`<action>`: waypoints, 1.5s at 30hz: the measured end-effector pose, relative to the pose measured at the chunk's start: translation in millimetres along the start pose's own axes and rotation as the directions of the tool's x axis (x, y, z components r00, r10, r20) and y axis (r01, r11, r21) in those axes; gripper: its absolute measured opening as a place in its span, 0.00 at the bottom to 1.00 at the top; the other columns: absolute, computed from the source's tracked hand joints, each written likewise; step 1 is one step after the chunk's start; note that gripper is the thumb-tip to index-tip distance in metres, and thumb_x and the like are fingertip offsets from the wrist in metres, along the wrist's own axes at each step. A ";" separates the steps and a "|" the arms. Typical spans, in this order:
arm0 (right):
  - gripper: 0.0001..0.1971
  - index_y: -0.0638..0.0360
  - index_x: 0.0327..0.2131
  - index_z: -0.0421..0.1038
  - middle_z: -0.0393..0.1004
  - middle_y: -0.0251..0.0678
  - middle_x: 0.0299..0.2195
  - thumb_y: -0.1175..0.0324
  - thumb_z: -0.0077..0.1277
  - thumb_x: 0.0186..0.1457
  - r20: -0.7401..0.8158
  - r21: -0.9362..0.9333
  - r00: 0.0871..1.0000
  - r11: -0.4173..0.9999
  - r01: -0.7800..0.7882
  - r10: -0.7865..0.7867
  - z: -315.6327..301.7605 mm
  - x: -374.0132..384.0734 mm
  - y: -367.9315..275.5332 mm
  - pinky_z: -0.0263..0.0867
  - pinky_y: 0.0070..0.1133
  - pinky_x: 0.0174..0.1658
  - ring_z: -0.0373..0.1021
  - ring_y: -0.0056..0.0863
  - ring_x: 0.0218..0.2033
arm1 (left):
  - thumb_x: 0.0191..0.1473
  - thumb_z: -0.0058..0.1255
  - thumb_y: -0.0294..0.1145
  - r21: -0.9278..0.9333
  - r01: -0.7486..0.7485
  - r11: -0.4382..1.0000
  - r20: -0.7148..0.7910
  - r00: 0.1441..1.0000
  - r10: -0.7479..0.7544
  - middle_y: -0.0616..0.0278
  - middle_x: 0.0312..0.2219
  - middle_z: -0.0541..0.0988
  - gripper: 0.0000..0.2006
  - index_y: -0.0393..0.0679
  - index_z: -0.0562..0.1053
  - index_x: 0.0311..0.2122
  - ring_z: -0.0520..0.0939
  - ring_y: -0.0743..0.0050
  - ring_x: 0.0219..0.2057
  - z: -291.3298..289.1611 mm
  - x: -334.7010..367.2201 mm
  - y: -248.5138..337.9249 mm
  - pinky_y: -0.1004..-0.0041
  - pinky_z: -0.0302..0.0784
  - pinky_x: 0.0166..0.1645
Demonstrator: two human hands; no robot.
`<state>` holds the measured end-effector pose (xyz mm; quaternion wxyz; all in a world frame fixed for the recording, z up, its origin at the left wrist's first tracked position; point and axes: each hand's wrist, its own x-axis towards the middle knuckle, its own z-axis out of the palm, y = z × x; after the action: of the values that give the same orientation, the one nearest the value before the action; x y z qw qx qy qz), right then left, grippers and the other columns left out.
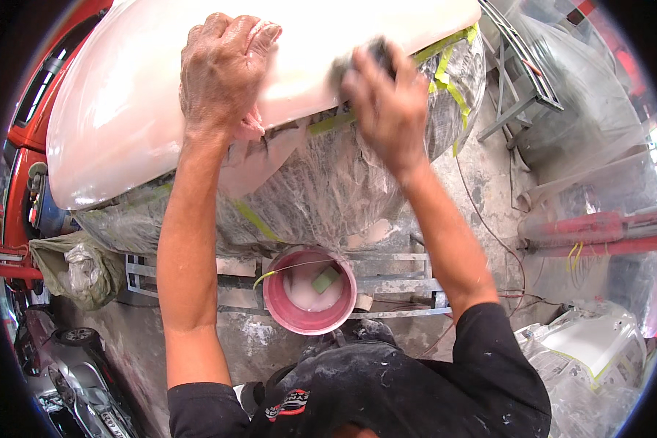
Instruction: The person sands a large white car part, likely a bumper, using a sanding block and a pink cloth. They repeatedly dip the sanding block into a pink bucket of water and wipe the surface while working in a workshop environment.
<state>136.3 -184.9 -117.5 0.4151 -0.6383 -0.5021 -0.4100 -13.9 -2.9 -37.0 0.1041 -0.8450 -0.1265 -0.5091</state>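
Observation:
A large, smooth, pale pinkish-white car panel point(117, 124) spreads in front of me, wet and shiny. My left hand point(223, 69) is closed round a crumpled wet pink cloth point(251, 125), whose ends stick out by the thumb and below the palm, over the panel. To its right, my right hand point(390, 102) is smeared by motion at the panel's near edge. Its fingers are bent over a dark pad point(379, 55), also blurred, that looks like a sanding pad. Dusty plastic sheeting point(314, 182) with yellow-green masking tape point(255, 220) hangs below the edge.
Below the panel stands a pink bucket point(272, 310) of milky water with a green sponge-like block point(325, 279). Metal rails point(394, 285) run beside it. A metal stand point(518, 109) and plastic-covered parts are at right. Red vehicles point(25, 197) and a grey car point(80, 379) stand at left.

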 end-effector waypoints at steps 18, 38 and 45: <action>0.18 0.44 0.51 0.81 0.73 0.57 0.55 0.51 0.54 0.63 0.032 -0.044 0.982 0.982 -0.183 0.185 -0.4 -3.5 11.7 0.65 0.38 0.54 0.73 0.49 0.48 | 0.61 0.58 0.50 0.024 0.011 1.000 0.017 1.000 -0.011 0.63 0.36 0.80 0.15 0.49 0.83 0.40 0.81 0.60 0.40 -1.1 -3.4 -3.3 0.60 0.79 0.46; 0.21 0.47 0.54 0.80 0.73 0.57 0.56 0.49 0.55 0.64 0.005 -0.037 0.980 0.979 -0.200 0.200 5.7 5.2 40.5 0.65 0.39 0.57 0.74 0.46 0.50 | 0.61 0.59 0.49 0.016 0.010 1.000 0.084 0.996 -0.012 0.62 0.36 0.81 0.16 0.47 0.83 0.40 0.80 0.61 0.40 -9.2 -1.1 -2.2 0.62 0.79 0.46; 0.19 0.46 0.51 0.82 0.72 0.52 0.56 0.50 0.55 0.62 0.072 -0.031 0.985 0.987 -0.156 0.158 -7.2 -2.0 17.7 0.66 0.43 0.54 0.70 0.51 0.50 | 0.60 0.60 0.51 0.011 0.042 0.999 0.057 0.997 -0.043 0.63 0.34 0.80 0.16 0.48 0.83 0.38 0.80 0.62 0.38 -4.0 -1.1 2.1 0.61 0.79 0.45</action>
<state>152.5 -195.0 -119.2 0.4194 -0.6957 -0.4601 -0.3584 -17.1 -6.2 -36.1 0.0937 -0.8558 -0.1498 -0.4862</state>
